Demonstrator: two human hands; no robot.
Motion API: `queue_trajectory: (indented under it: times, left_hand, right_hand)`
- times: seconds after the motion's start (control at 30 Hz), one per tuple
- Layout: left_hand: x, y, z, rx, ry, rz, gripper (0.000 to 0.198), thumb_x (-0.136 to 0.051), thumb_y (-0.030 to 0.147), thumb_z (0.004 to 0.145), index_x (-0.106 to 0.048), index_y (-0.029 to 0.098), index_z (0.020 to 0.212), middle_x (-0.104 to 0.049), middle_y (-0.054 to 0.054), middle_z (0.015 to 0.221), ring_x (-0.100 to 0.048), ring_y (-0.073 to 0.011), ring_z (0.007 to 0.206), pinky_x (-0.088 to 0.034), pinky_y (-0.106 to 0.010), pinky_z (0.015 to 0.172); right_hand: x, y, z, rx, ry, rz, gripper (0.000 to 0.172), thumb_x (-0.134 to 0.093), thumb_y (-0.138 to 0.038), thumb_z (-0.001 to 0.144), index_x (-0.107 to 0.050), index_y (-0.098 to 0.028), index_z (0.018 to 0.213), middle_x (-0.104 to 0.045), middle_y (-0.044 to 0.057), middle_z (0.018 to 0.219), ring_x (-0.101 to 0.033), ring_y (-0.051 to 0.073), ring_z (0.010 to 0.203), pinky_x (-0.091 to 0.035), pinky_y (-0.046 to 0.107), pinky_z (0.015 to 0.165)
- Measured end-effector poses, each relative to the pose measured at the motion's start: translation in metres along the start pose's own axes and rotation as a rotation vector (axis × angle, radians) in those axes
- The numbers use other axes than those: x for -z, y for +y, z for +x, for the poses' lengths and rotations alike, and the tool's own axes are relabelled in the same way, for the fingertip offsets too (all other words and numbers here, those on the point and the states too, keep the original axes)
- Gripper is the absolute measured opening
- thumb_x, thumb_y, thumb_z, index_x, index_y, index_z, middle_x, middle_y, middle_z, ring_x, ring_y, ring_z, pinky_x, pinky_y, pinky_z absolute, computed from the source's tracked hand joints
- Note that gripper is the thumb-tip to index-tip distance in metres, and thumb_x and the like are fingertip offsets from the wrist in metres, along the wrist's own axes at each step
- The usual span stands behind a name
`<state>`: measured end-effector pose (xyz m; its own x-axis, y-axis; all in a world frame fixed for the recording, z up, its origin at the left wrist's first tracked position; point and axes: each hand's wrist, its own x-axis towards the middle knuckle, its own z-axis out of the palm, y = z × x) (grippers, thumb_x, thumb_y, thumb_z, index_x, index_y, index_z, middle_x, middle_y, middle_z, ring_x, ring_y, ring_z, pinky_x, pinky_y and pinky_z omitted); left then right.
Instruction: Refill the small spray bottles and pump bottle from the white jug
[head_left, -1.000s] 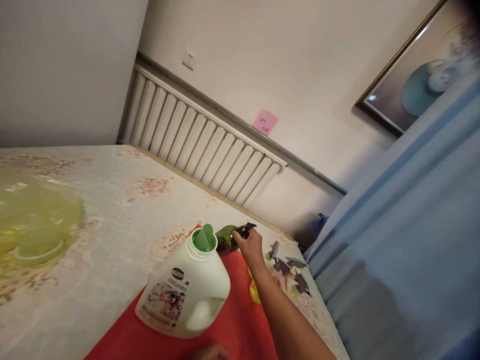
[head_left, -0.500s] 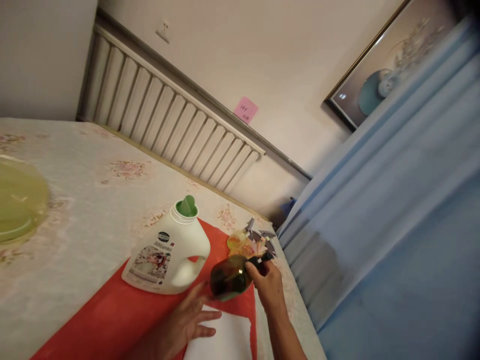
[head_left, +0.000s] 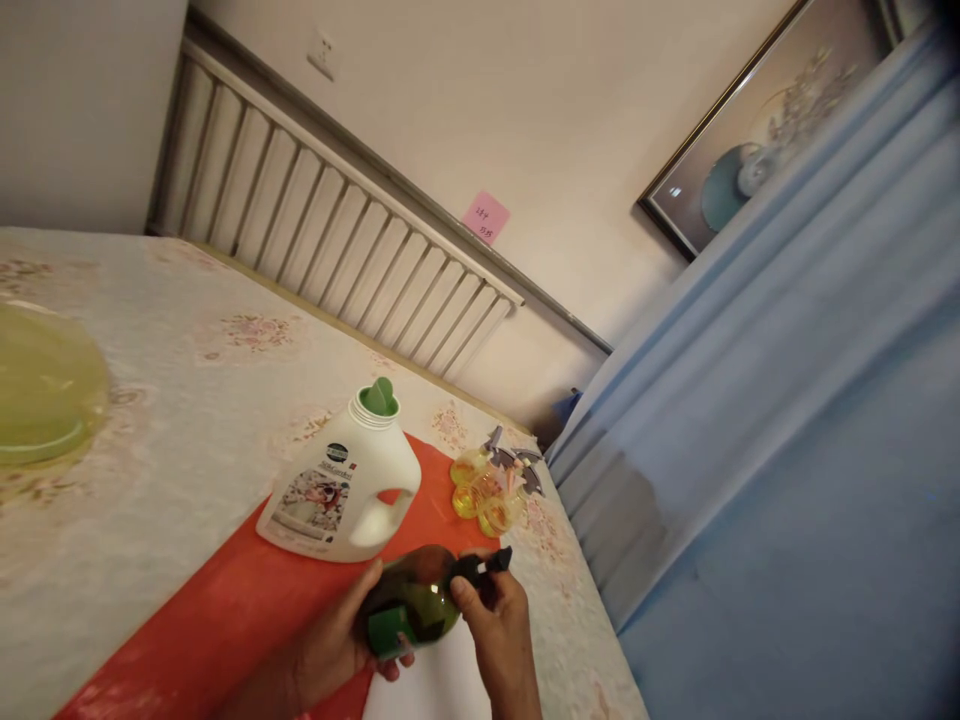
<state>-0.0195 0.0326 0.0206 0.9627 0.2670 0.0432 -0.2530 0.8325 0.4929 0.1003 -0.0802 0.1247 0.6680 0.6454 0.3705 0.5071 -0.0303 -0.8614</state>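
Tilted on its side, a dark green pump bottle (head_left: 424, 590) with a black pump top is held between my two hands. My left hand (head_left: 341, 640) wraps round the bottle's base end, its fingers partly hidden underneath. At the neck, just below the pump, my right hand (head_left: 499, 620) grips with the thumb on top. Behind the bottle stands a white detergent jug (head_left: 341, 500), uncapped, with a green spout in its mouth. Both are over a red sheet (head_left: 217, 590), and a white paper (head_left: 431, 680) lies below my hands.
Several small bottles of yellow liquid (head_left: 480, 495) stand at the red sheet's far right corner. A yellow-green translucent basin (head_left: 45, 390) is at the far left on the flowered tablecloth (head_left: 180, 400). A radiator (head_left: 330, 220) lines the wall, and a blue curtain (head_left: 750, 420) hangs on the right.
The pump bottle has come down and left, nearer to me. My left hand, open beside it before, has closed round its base. My right hand still holds the neck.
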Motion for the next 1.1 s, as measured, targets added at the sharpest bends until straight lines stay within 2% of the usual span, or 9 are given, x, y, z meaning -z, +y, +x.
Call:
queue_trajectory:
  times: [0.1,0.17,0.23,0.37,0.53,0.67,0.83,0.93,1.1]
  left_hand:
    - [0.001,0.004,-0.006,0.035,-0.012,-0.026,0.07,-0.036,0.066,0.089,-0.047,0.018,0.139,-0.07,-0.019,0.111,-0.067,-0.0291,0.086,-0.049,-0.035,0.062]
    - [0.003,0.006,-0.011,-0.013,-0.042,-0.033,0.064,-0.04,0.062,0.09,-0.048,0.021,0.139,-0.065,-0.017,0.125,-0.061,-0.0318,0.106,-0.051,-0.039,0.073]
    - [0.005,0.009,-0.016,-0.08,-0.074,-0.002,0.056,-0.05,0.053,0.09,-0.049,0.023,0.137,-0.06,-0.014,0.132,-0.056,-0.0318,0.115,-0.048,-0.041,0.083]
    - [0.007,0.013,-0.025,-0.126,-0.103,0.092,0.053,-0.063,0.032,0.085,-0.05,0.03,0.136,-0.06,-0.008,0.132,-0.055,-0.0282,0.115,-0.047,-0.037,0.084]
    - [0.0,0.013,-0.03,-0.019,-0.054,0.042,0.056,-0.047,0.053,0.092,-0.052,0.02,0.136,-0.071,-0.014,0.111,-0.065,-0.0249,0.082,-0.049,-0.034,0.066]
    - [-0.002,0.013,-0.027,-0.037,0.049,-0.052,0.055,-0.045,0.053,0.092,-0.054,0.019,0.135,-0.07,-0.012,0.116,-0.065,-0.0275,0.092,-0.051,-0.034,0.064]
    - [0.002,0.013,-0.024,0.025,0.146,-0.064,0.063,-0.047,0.057,0.09,-0.049,0.016,0.137,-0.074,-0.014,0.104,-0.068,-0.025,0.08,-0.052,-0.032,0.058]
    - [0.004,0.012,-0.026,0.017,0.078,-0.055,0.065,-0.044,0.061,0.09,-0.052,0.014,0.135,-0.073,-0.016,0.106,-0.067,-0.0256,0.083,-0.052,-0.033,0.061]
    - [0.005,0.014,-0.031,-0.08,-0.052,0.033,0.047,-0.058,0.037,0.09,-0.053,0.021,0.134,-0.065,-0.013,0.125,-0.06,-0.0277,0.105,-0.052,-0.035,0.074]
  right_hand:
    - [-0.002,-0.003,-0.002,-0.041,-0.076,0.031,0.029,-0.073,-0.038,0.071,-0.073,-0.015,0.088,-0.07,0.005,0.074,-0.062,0.019,0.066,-0.048,0.026,0.056]
    - [-0.004,-0.002,-0.003,-0.07,-0.087,0.041,0.028,-0.071,-0.036,0.072,-0.072,-0.014,0.09,-0.07,0.005,0.075,-0.061,0.019,0.066,-0.047,0.025,0.055]
    - [-0.005,-0.001,-0.004,-0.088,-0.083,0.05,0.028,-0.07,-0.035,0.072,-0.072,-0.013,0.09,-0.07,0.006,0.077,-0.061,0.019,0.067,-0.047,0.025,0.054]
    - [-0.006,-0.001,-0.006,-0.108,-0.05,0.066,0.03,-0.071,-0.035,0.071,-0.072,-0.013,0.092,-0.071,0.007,0.079,-0.063,0.021,0.069,-0.05,0.027,0.057]
    - [-0.007,-0.001,-0.009,-0.11,-0.067,0.145,0.033,-0.071,-0.035,0.071,-0.072,-0.015,0.098,-0.073,0.01,0.093,-0.067,0.026,0.087,-0.054,0.034,0.075]
    - [-0.008,0.0,-0.012,-0.114,-0.086,0.158,0.037,-0.072,-0.033,0.071,-0.071,-0.015,0.103,-0.073,0.011,0.102,-0.067,0.028,0.095,-0.054,0.037,0.083]
    - [-0.011,-0.001,-0.014,-0.141,-0.072,0.171,0.041,-0.073,-0.029,0.069,-0.07,-0.015,0.107,-0.073,0.009,0.098,-0.067,0.026,0.091,-0.054,0.036,0.082]
    - [-0.011,-0.005,-0.014,-0.151,-0.027,0.191,0.043,-0.075,-0.03,0.066,-0.07,-0.015,0.106,-0.073,0.009,0.098,-0.067,0.026,0.092,-0.053,0.036,0.083]
    - [-0.009,-0.01,-0.014,-0.142,-0.013,0.263,0.042,-0.075,-0.029,0.068,-0.069,-0.015,0.108,-0.074,0.009,0.097,-0.067,0.025,0.091,-0.053,0.035,0.083]
